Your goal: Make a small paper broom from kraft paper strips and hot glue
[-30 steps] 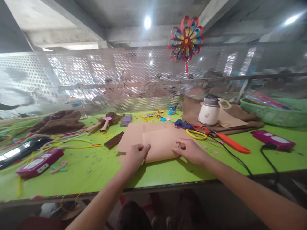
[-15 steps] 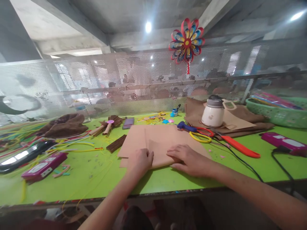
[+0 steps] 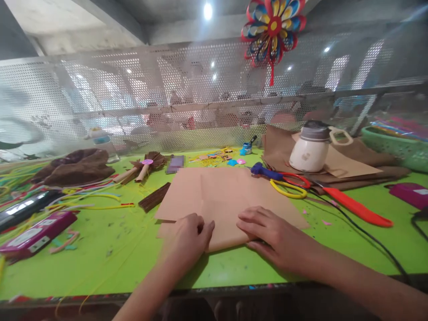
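Note:
Sheets of light brown paper [image 3: 220,191] lie on the green tabletop in front of me, the near edge of the upper one folded over. At the fold's left end is my left hand [image 3: 187,238], its fingers curled in and its thumb along the paper. My right hand [image 3: 274,236] grips the right end of the fold, fingers on top and thumb at the near edge. Part of the fold is hidden under both hands. Just beyond the paper's right side lie scissors [image 3: 288,189] with a yellow handle and a blue-handled tool [image 3: 262,170].
A red-handled tool [image 3: 359,207] and a black cord lie to the right. Behind them a white jug [image 3: 309,149] stands on brown sheets, beside a green basket [image 3: 397,149]. At left are a purple power strip [image 3: 38,236], a dark corrugated strip [image 3: 154,197] and coloured wires.
My view has tilted down and come closer to the table. Both hands remain on the paper's folded near edge, with little shift along it.

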Motion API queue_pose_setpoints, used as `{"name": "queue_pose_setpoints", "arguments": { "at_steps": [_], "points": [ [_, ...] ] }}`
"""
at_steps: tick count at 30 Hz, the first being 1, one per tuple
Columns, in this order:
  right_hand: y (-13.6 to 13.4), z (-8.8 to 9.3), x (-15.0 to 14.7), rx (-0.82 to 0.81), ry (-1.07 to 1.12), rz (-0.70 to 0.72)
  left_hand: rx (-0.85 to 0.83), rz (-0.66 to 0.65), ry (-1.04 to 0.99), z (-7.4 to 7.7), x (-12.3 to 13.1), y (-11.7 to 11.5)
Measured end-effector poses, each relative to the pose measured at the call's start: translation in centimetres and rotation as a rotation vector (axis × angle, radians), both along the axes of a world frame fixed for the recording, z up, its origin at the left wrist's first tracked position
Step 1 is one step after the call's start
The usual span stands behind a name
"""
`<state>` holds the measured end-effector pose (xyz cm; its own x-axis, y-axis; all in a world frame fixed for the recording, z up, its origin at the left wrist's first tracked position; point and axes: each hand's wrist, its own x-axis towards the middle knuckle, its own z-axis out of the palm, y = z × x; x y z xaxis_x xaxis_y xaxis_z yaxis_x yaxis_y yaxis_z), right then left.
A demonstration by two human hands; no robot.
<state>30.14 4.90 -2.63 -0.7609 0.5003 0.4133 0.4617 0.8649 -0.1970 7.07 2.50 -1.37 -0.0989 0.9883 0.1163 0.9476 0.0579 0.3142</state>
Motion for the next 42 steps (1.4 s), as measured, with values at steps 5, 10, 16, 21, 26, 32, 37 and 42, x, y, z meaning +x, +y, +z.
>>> {"name": "queue_pose_setpoints", "arguments": {
  "at_steps": [5,10,16,21,26,32,37,42],
  "points": [
    [0.3,-0.4,0.0,0.017,-0.003,0.004,-0.068,0.030,0.147,0.7,0.5,0.0],
    [0.7,-1.0,-0.1,0.052,0.034,0.017,-0.043,0.083,0.015,1.4,-0.1,0.4],
    [0.6,-1.4,-0.2,0.100,0.032,0.012,-0.060,0.146,-0.346,2.6,-1.4,2.4],
    [0.3,-1.1,-0.4,0.088,0.072,0.030,-0.166,0.156,-0.566,1.9,-2.2,3.9],
    [0.2,-1.1,-0.4,0.078,0.052,0.001,-0.196,0.236,-0.742,2.4,-1.3,3.0],
    [-0.1,-0.6,-0.3,0.023,0.027,0.003,-0.225,0.226,-0.827,3.0,-0.6,1.6],
    [0.0,-0.6,-0.3,0.022,0.041,0.004,-0.146,0.277,-0.747,2.3,-1.0,4.0],
    [0.0,-0.9,-0.4,0.024,0.048,-0.013,-0.190,0.361,-0.739,2.4,-0.1,6.5]
  ]
}}
